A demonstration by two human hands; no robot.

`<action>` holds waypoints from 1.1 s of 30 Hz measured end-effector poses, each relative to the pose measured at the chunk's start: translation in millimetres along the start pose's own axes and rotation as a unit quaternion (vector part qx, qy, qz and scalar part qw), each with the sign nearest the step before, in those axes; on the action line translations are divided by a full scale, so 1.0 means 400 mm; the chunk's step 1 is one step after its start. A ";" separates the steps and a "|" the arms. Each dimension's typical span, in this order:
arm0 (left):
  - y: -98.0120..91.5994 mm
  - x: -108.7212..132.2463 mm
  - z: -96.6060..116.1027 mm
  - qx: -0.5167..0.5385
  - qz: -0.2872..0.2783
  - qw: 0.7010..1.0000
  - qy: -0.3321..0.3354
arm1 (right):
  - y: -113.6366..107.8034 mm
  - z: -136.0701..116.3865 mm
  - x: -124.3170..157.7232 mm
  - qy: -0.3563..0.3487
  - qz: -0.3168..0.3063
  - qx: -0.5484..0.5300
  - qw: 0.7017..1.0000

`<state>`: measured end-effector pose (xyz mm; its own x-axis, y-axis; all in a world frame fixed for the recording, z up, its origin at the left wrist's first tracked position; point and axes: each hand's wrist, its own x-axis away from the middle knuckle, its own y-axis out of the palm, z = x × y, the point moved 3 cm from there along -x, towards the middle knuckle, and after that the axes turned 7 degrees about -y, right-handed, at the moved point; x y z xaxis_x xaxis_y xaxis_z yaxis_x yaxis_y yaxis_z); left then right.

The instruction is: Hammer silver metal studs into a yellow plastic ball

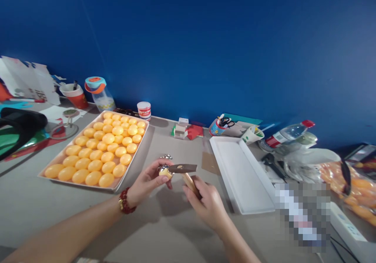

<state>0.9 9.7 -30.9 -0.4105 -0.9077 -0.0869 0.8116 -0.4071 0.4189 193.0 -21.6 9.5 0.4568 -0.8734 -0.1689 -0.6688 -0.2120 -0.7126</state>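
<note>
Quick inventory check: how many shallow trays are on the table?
2: a tray of orange balls, left of the left hand, and a white tray, right of the right hand. Others may be hidden.

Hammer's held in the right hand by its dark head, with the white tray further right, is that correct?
Not quite: the head view shows the right hand holding the hammer by its wooden handle, not its dark head. The white tray is indeed further right.
</note>
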 end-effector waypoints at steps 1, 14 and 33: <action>0.001 0.001 0.002 -0.005 0.002 1.000 -0.002 | -0.001 0.001 0.000 0.003 0.007 -0.004 1.000; 0.000 0.004 0.006 -0.050 0.015 0.999 -0.009 | -0.004 0.007 -0.001 0.005 0.031 0.001 1.000; 0.019 0.001 0.008 0.115 -0.004 0.991 -0.065 | -0.002 0.005 -0.004 -0.010 0.035 0.008 0.999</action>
<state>5.4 6.5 -25.0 -0.4795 -0.8773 0.0200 0.6979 -0.3674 0.6148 194.1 -19.1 9.0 0.4200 -0.8773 -0.2324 -0.6901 -0.1424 -0.7096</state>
